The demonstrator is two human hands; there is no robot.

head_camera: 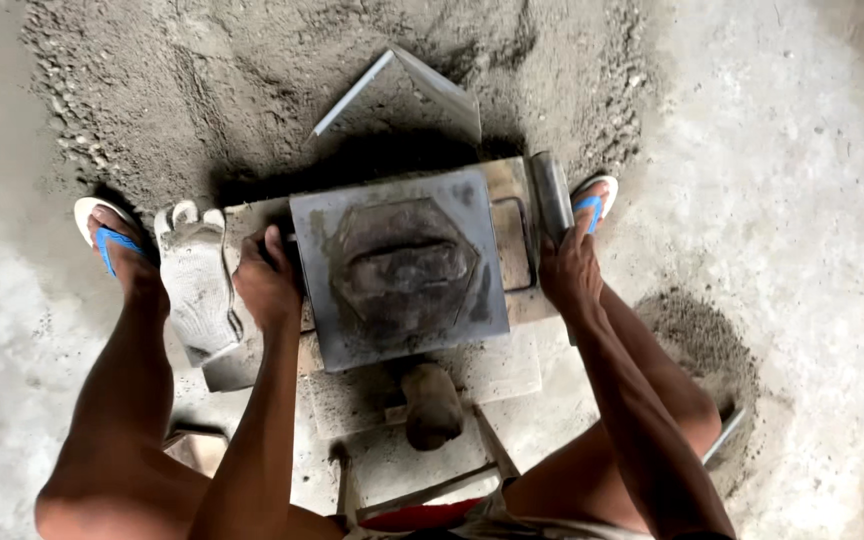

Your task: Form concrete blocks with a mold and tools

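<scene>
A grey metal mould plate (400,270) with a raised hexagon in its middle lies on a low cement-caked bench (512,375) between my legs. My left hand (267,280) grips the plate's left edge. My right hand (569,268) is closed on a grey metal handle bar (550,195) at the plate's right side. A dirty white work glove (197,285) lies on the bench just left of my left hand.
A heap of dark grey sand-cement mix (252,90) fills the ground ahead, with a flat metal sheet (412,95) lying on it. A smaller pile (702,340) sits by my right leg. My feet wear blue-strapped sandals (102,230). A rounded lump (432,405) rests on the bench's near part.
</scene>
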